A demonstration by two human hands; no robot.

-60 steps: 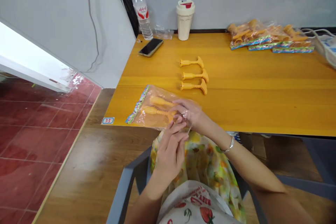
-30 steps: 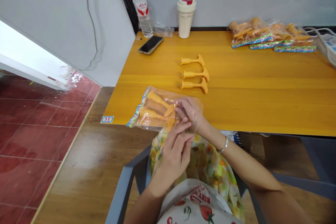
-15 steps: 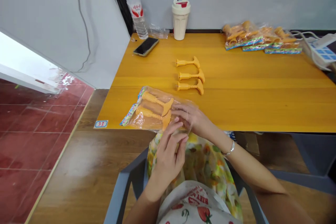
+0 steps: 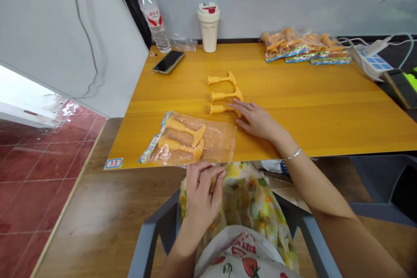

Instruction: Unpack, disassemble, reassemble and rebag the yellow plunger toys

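Note:
A clear plastic bag (image 4: 219,139) with a colourful strip at its left end lies near the table's front edge. Two yellow hammer-shaped plastic toys are inside it, one of them this upper toy (image 4: 182,128). My left hand (image 4: 203,186) is at the bag's near right corner, fingers curled and seemingly pinching its edge. My right hand (image 4: 257,121) reaches over the nearest loose yellow toy hammer (image 4: 219,109), fingertips at its handle and head, thumb apart. Part of that head is hidden. A middle toy hammer (image 4: 226,95) and a far toy hammer (image 4: 221,79) lie beyond it.
Several filled bags (image 4: 302,45) of yellow toys are piled at the back right, beside a power strip (image 4: 374,61) with cables. A phone (image 4: 169,61), a water bottle (image 4: 153,17) and a lidded cup (image 4: 209,30) stand or lie at the back left. A number label (image 4: 114,163) marks the front left corner.
My right hand has left the bag and moved up and right to the nearest loose toy hammer. The bag now lies flatter on the table. My left hand has shifted slightly down. The view has turned right.

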